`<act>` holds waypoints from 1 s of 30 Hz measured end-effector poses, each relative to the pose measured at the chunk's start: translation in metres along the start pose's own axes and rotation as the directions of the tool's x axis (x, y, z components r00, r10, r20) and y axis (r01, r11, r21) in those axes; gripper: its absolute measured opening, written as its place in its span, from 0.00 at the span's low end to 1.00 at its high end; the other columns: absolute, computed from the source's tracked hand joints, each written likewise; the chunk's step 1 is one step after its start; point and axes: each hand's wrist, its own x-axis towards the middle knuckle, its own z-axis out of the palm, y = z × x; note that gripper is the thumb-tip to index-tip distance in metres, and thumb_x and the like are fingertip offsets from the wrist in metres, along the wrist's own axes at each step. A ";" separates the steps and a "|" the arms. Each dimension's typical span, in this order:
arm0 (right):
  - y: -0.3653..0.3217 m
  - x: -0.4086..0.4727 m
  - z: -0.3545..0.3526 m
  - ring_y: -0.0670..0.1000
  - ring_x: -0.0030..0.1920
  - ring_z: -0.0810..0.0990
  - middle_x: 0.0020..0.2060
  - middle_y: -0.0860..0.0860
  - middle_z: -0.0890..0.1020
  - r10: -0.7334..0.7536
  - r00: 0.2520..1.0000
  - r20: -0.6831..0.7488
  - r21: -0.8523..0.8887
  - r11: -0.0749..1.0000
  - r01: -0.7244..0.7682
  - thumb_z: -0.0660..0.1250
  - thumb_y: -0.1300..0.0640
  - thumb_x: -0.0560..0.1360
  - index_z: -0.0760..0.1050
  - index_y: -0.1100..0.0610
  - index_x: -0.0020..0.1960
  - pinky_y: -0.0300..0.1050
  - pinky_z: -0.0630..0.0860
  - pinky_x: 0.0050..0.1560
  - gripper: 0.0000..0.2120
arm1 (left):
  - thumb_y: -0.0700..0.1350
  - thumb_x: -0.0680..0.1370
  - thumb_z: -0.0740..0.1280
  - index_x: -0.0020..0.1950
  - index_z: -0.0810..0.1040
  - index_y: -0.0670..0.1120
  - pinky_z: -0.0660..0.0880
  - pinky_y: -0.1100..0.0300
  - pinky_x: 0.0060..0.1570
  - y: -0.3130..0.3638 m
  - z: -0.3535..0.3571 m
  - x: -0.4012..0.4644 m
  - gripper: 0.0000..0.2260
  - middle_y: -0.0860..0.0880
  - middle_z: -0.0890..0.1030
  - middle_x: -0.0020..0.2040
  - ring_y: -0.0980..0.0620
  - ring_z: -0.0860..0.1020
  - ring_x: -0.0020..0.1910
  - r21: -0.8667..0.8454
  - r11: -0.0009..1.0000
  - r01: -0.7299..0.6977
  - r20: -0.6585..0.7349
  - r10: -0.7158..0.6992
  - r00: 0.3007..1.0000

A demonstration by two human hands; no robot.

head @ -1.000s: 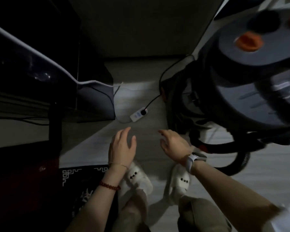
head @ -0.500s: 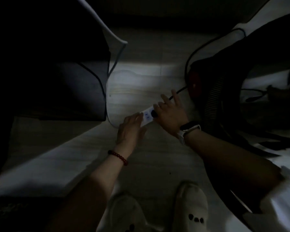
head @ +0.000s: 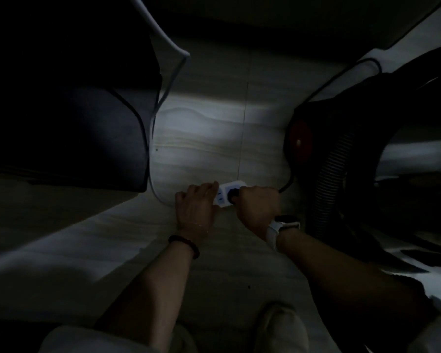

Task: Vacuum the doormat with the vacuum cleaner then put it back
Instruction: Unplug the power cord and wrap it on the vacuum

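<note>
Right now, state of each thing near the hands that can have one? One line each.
Power strip: lying flat on the floor, one black plug in it.
Black plug: seated in the strip, cord trailing right toward the vacuum.
Left hand: resting on the strip's left end, holding it down.
Right hand: fingers curled round the plug.
Vacuum cleaner: standing on the floor at right, ribbed hose hanging beside it; on or off cannot be told.

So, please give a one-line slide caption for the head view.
Left hand steadies white plastic power strip while right hand grips black round plug.
</note>
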 end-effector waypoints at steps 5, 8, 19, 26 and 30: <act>0.000 0.002 0.003 0.50 0.17 0.74 0.18 0.52 0.75 0.102 0.994 0.030 0.091 0.990 -0.104 0.84 0.56 0.42 0.71 0.56 0.19 0.29 0.45 0.27 0.21 | 0.49 0.79 0.60 0.75 0.57 0.51 0.60 0.53 0.59 0.003 -0.002 0.002 0.25 0.51 0.63 0.73 0.47 0.64 0.68 0.064 0.997 0.036 0.066 -0.041 0.997; 0.000 0.007 -0.001 0.50 0.17 0.73 0.18 0.52 0.75 0.029 0.999 -0.023 -0.045 0.999 -0.030 0.84 0.56 0.42 0.70 0.56 0.19 0.32 0.41 0.29 0.21 | 0.51 0.80 0.58 0.76 0.53 0.53 0.58 0.55 0.60 0.004 -0.005 0.003 0.25 0.53 0.61 0.74 0.49 0.61 0.69 0.070 0.996 0.055 0.078 -0.061 0.995; 0.000 0.032 -0.076 0.58 0.50 0.79 0.48 0.57 0.82 0.109 0.984 -0.144 0.135 0.987 -0.090 0.57 0.45 0.79 0.78 0.60 0.49 0.42 0.63 0.39 0.19 | 0.51 0.78 0.60 0.74 0.59 0.52 0.61 0.55 0.57 0.006 -0.010 0.007 0.24 0.51 0.66 0.71 0.47 0.65 0.67 0.023 0.998 0.058 0.105 -0.060 0.993; -0.023 -0.035 -0.129 0.37 0.32 0.74 0.33 0.49 0.75 0.456 0.882 -0.122 0.927 0.370 -0.063 0.60 0.59 0.79 0.72 0.57 0.42 0.27 0.69 0.37 0.08 | 0.52 0.81 0.56 0.74 0.60 0.47 0.59 0.54 0.67 0.043 -0.081 -0.043 0.23 0.44 0.63 0.73 0.45 0.63 0.70 -0.352 0.901 0.255 0.059 -0.250 0.966; -0.028 -0.077 -0.171 0.47 0.37 0.77 0.32 0.50 0.76 0.600 0.800 0.004 0.998 0.053 -0.045 0.58 0.54 0.78 0.71 0.52 0.40 0.43 0.74 0.45 0.09 | 0.48 0.82 0.55 0.55 0.77 0.41 0.71 0.58 0.50 0.098 -0.156 -0.055 0.15 0.42 0.79 0.55 0.46 0.77 0.52 -0.783 0.370 0.499 0.404 -0.306 0.862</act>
